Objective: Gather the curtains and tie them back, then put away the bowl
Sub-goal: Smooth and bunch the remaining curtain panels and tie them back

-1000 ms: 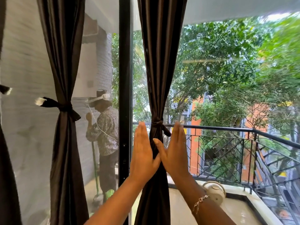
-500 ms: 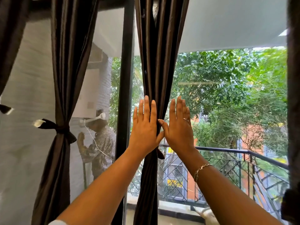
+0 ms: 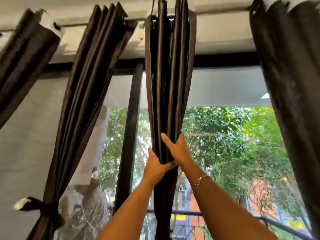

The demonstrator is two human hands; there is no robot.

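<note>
The left hand (image 3: 155, 164) and right hand (image 3: 179, 150) both clasp the gathered middle curtain (image 3: 166, 84) at centre, thumbs in front and fingers curled behind its pleats. Bare window glass (image 3: 233, 153) flanks it, reaching the tied curtain (image 3: 83, 101) on the left and the right-edge curtain (image 3: 294, 101). The rod (image 3: 223, 10) runs overhead.

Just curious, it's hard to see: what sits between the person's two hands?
Head view: the gathered folds of the middle curtain, gripped between left hand and right hand.

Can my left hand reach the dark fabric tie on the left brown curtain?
Probably not yet: the left hand grips the middle dark brown curtain; the dark fabric tie hangs apart, lower left.
</note>
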